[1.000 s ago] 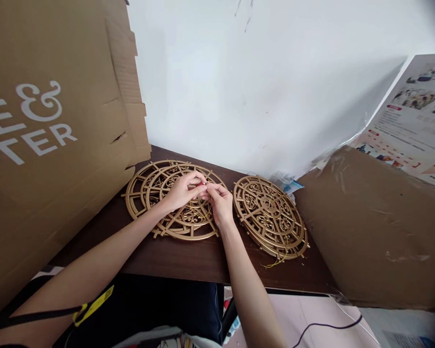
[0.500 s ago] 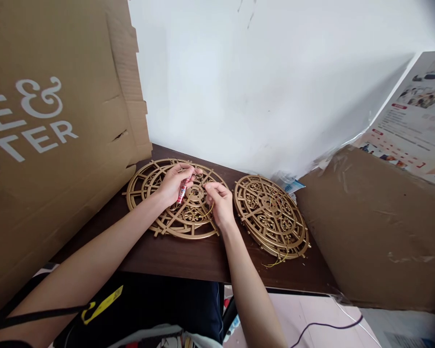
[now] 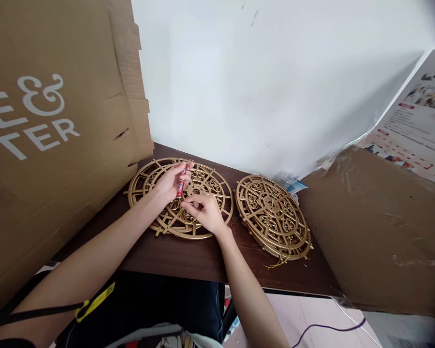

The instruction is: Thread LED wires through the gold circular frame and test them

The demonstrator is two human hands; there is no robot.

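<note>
Gold lattice disc [image 3: 217, 188] lies flat on dark table [image 3: 188, 258]. L hand [image 3: 166, 183] over its centre, fingers pinching small red tube [image 3: 180, 186] (roughly upright). R hand [image 3: 205, 212] at disc's near side, thumb & forefinger pinching thin yellow wire [image 3: 180, 211]. Second disc [image 3: 273, 217] lies just beside it.

Gold scrollwork, rings and spokes pattern the left-hand disc [image 3: 214, 189] and its twin [image 3: 273, 217] on a dark brown counter [image 3: 203, 258], beside a red-and-white tube [image 3: 181, 185], yellow wire [image 3: 180, 211], white-lettered tan cardboard [image 3: 58, 159] and a white wall [image 3: 257, 96].
</note>
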